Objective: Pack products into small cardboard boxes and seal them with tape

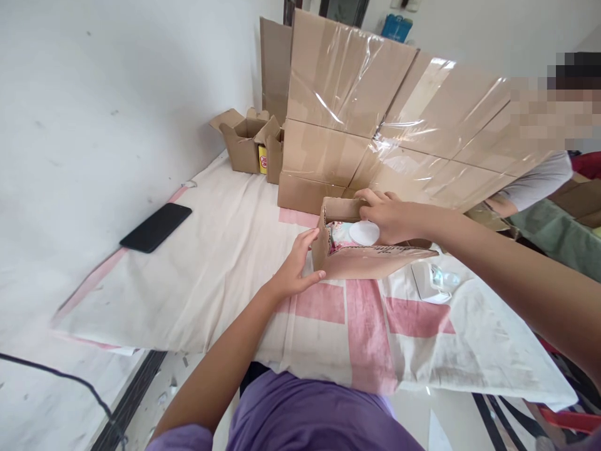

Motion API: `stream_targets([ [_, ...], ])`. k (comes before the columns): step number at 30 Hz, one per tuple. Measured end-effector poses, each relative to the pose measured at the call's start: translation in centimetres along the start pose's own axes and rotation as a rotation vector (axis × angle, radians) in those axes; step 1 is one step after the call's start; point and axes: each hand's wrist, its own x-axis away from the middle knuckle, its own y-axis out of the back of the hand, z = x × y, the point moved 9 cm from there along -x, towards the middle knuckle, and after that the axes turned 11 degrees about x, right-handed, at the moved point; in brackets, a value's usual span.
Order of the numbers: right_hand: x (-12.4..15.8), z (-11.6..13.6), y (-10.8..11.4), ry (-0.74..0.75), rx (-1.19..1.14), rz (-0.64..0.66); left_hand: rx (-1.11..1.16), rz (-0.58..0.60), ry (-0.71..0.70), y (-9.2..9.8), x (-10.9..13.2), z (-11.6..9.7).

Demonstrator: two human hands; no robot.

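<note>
A small open cardboard box [357,260] sits on a white and pink cloth [225,269] in front of me. My left hand [295,266] grips the box's left wall, fingers curled around its edge. Over the box opening, my right hand [389,216] is closed on a round white object [364,233] that sits partly inside the box. Pink-printed contents show inside the box beneath it.
A stack of flat cartons wrapped in clear plastic [399,119] stands behind the box. Small open boxes [246,141] sit at the back left. A black phone [156,227] lies at left. A clear plastic packet [434,280] lies at right. Another person's sleeve [539,181] is at far right.
</note>
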Motion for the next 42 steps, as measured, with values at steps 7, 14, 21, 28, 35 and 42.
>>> stream_targets([
  [7,-1.0,0.3,-2.3,0.004,0.114,0.073,-0.008,-0.001,0.001,-0.3,0.1,0.1],
  [14,-1.0,0.1,-4.1,-0.061,0.041,0.033,0.042,-0.009,0.031,-0.8,0.2,0.7],
  [21,8.0,-5.6,3.0,-0.295,-0.304,-0.374,-0.110,0.016,0.019,-0.9,0.4,0.2],
  [28,15.2,-5.6,-11.2,-0.643,-1.119,-0.763,-0.447,0.048,-0.144,-1.6,-0.5,-1.1],
  [35,13.4,1.1,-16.2,-0.617,-0.987,-0.775,-0.437,-0.106,-0.070,-0.8,-2.0,-1.3],
  [42,14.1,1.2,-16.1,-0.660,-1.021,-0.797,-0.232,-0.203,0.207,1.1,-6.4,0.2],
])
